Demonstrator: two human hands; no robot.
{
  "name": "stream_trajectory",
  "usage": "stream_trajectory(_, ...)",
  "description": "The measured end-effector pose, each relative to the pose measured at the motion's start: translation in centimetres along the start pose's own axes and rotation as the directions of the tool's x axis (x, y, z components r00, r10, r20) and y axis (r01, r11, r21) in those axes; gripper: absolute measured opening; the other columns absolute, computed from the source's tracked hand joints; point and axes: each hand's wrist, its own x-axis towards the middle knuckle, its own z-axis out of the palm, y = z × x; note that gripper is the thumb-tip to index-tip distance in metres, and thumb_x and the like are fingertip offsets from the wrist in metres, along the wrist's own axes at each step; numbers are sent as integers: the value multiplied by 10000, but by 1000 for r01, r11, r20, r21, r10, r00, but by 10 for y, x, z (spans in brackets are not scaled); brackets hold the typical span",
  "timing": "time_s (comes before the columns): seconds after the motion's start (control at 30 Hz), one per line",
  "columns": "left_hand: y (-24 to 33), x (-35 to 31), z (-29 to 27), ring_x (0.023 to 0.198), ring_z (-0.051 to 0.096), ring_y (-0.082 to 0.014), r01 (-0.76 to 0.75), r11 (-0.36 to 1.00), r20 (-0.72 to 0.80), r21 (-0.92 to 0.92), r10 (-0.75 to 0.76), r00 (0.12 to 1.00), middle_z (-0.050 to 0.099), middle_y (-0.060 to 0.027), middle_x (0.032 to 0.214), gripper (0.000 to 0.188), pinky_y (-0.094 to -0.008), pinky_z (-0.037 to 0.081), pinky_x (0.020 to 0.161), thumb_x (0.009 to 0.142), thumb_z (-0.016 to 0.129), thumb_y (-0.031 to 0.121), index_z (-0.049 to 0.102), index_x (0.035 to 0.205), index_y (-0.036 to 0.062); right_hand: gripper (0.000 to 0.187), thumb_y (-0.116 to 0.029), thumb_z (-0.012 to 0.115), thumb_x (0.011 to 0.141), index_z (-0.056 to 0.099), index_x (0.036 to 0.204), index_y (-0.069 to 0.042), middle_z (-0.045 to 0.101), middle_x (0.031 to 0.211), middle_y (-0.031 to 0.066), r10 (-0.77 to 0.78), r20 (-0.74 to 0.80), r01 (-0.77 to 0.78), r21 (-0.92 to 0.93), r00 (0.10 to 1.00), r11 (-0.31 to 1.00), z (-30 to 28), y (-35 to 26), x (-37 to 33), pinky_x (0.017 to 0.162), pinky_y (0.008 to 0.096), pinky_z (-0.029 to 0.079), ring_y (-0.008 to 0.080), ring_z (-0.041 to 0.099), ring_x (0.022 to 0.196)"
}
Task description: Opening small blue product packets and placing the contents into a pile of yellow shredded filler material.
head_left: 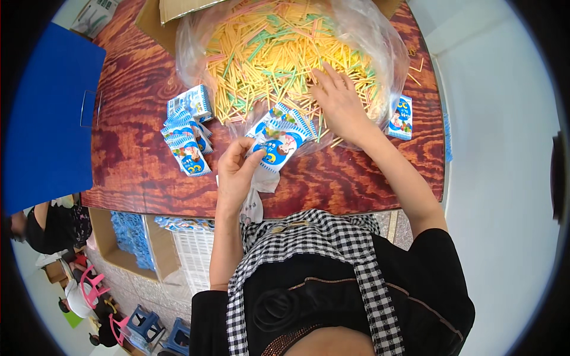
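My left hand [236,178] pinches a small blue-and-white packet [276,149] between thumb and fingers, over the table's front half. More packets of the same kind lie fanned out behind it, against the near edge of a big heap of thin yellow, pink and green sticks [261,65]. Over the right side of that heap rests my right hand [343,107], its fingers apart and the tips touching the sticks. The heap lies in a clear plastic bag [389,35] spread open. Whether any stick is under the right fingers cannot be seen.
Stacked packets [187,145] lie left of my left hand, and a single packet [401,117] lies at the right. Crumpled white paper [252,204] sits at the wooden table's [130,118] front edge. A cardboard box [155,26] stands behind. Other people are in the lower left background.
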Motion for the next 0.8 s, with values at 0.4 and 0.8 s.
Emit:
stream_trajectory(0.4, -13, -2, 1, 804, 625, -105, -23, 998, -52, -50, 20, 998, 670, -59, 898, 134, -232, 471, 756, 955, 519, 80, 601, 1005, -13, 276, -37, 527, 777, 554, 1049, 3, 496, 1275, 150, -64, -64, 59, -73, 996, 996, 8, 10, -9, 1047, 462, 320, 334, 402, 1270)
stream_trajectory(0.8, -2, 8, 9, 790, 606, -109, 88, 962, -67, -258, -108, 992, 664, -49, 870, 134, -244, 466, 758, 952, 516, 107, 606, 982, 13, 135, -112, 546, 886, 551, 959, 1, 579, 732, 119, 415, 23, -336, 628, 910, 702, -20, 33, 13, 655, 376, 465, 293, 587, 728)
